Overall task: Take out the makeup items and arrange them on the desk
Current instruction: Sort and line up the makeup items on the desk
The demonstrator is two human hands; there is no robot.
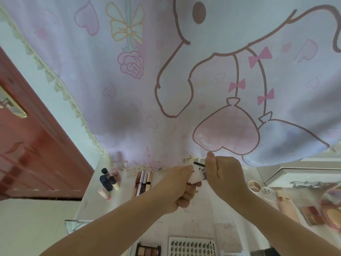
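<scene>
1. Right now both hands pinch one small white tube (198, 175) above the desk's (212, 218) far edge.
2. Left hand (181, 189) grips its body; right hand (224, 174) holds the barcoded end.
3. Its long axis runs hand to hand.

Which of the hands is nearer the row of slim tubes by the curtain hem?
Left. The left hand sits just right of the slim tubes; the right hand is farther right, beyond it.

Pale lilac curtain (129, 89) w/ pink hearts, bows, a rose & a cartoon rabbit outline, cream tassel trim. Reddish-brown door (36, 154). White counter (193, 218). Navy bottle (106, 181). Brown-beige eyeshadow palette (147, 251). White tube (198, 176) w/ black barcode.
</scene>
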